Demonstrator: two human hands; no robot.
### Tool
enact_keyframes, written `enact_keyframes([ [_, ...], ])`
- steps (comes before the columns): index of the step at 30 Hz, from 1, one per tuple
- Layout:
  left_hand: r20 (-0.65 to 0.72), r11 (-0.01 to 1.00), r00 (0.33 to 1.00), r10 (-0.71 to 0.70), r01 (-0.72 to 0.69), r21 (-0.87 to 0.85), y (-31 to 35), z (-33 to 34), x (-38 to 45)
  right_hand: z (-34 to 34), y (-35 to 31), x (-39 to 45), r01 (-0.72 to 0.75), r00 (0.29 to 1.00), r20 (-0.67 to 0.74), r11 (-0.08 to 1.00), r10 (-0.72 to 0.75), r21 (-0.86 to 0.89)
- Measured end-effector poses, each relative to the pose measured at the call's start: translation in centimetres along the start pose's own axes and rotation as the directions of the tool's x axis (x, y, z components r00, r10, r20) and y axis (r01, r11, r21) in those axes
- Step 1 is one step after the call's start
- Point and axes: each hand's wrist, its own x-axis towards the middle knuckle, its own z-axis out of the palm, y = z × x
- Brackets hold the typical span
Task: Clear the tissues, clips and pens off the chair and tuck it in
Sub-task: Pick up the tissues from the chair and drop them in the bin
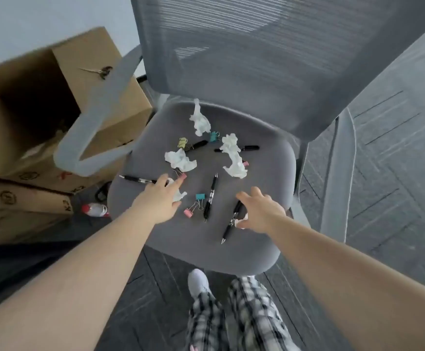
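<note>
A dark grey herringbone floor (383,148) ran under the scene, with stacked brown cardboard boxes (41,110) at the left, the upper one open. Beside them stood the grey mesh-backed office chair (206,236), its padded seat strewn with clutter and not yet tucked in.

At the seat's left edge lay a black pen (135,178), its tip end running under the left hand (159,198). That hand hovered with fingers spread, over a small crumpled white tissue (181,195); whether it touched the tissue could not be told. Past it lay a larger crumpled tissue (180,160), a pink binder clip (188,212), a teal binder clip (200,197) and an upright black pen (211,196). Further back sat more tissues, clips and pens.

The right hand (259,211) reached down with fingers loosely curled over a black pen (231,221) and a tissue scrap (241,219); no firm pinch showed.

Gathering would probably go best by closing each hand on the soft tissues first, then sweeping pens lengthwise into the palm so none rolled off the seat's front edge.
</note>
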Motion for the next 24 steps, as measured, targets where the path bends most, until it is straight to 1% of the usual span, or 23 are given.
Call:
enact_keyframes([
  [2, 0.043, 1.0, 0.999, -0.005, 0.004, 0.029, -0.1, 0.9, 1.4, 0.7, 0.0, 1.2, -0.062, 0.998, -0.01, 0.997, 0.061, -0.042],
  [4, 0.075, 0.998, 0.996, -0.047, 0.044, 0.05, -0.4, 2.2, 2.4, 1.8, 0.1, 2.2, -0.123, 0.992, 0.012, 0.991, 0.123, -0.048],
  [6, 0.072, 0.996, 0.994, -0.077, 0.074, 0.038, -0.4, 3.2, 3.4, 2.6, 0.3, 3.0, -0.162, 0.986, 0.033, 0.986, 0.163, -0.036],
  [8, 0.076, 0.997, 0.995, -0.066, 0.063, 0.046, -0.3, 4.1, 4.0, 2.9, 0.4, 3.5, -0.152, 0.988, 0.018, 0.987, 0.153, -0.043],
  [10, 0.045, 0.997, 0.997, -0.057, 0.055, 0.047, -0.2, 4.9, 4.2, 2.7, 0.3, 3.9, -0.13, 0.992, -0.01, 0.991, 0.13, -0.026],
  [11, 0.024, 0.996, 0.997, -0.078, 0.077, 0.046, -0.1, 5.1, 4.3, 2.4, 0.2, 4.1, -0.115, 0.993, -0.037, 0.993, 0.114, -0.005],
  [13, 0.028, 0.991, 0.992, -0.126, 0.125, 0.052, 0.1, 4.9, 4.2, 1.7, 0.2, 4.4, -0.087, 0.99, -0.111, 0.995, 0.091, 0.041],
  [14, 0.029, 0.992, 0.992, -0.122, 0.12, 0.047, 0.2, 4.7, 4.2, 1.3, 0.1, 4.7, -0.073, 0.984, -0.157, 0.994, 0.085, 0.08],
  [15, 0.005, 0.995, 0.995, -0.097, 0.097, 0.027, 0.3, 4.3, 4.1, 0.7, 0.1, 4.9, -0.057, 0.974, -0.21, 0.989, 0.084, 0.134],
  [17, -0.111, 0.997, 0.992, -0.053, 0.047, -0.054, 0.7, 3.2, 4.1, -0.9, -0.2, 5.6, -0.035, 0.951, -0.289, 0.969, 0.107, 0.244],
  [19, -0.224, 0.991, 0.972, -0.072, 0.044, -0.127, 1.1, 1.7, 4.4, -2.5, -0.7, 6.6, -0.074, 0.93, -0.313, 0.932, 0.193, 0.354],
  [20, -0.259, 0.988, 0.962, -0.089, 0.053, -0.142, 1.2, 0.9, 4.8, -3.2, -1.0, 7.2, -0.101, 0.919, -0.311, 0.907, 0.242, 0.408],
  [22, -0.294, 0.986, 0.949, -0.115, 0.072, -0.152, 1.2, -0.2, 6.0, -4.3, -1.4, 8.7, -0.131, 0.892, -0.323, 0.865, 0.316, 0.484],
  [24, -0.293, 0.983, 0.945, -0.145, 0.104, -0.153, 1.0, -0.8, 7.3, -4.8, -1.6, 9.9, -0.169, 0.887, -0.317, 0.874, 0.336, 0.455],
])
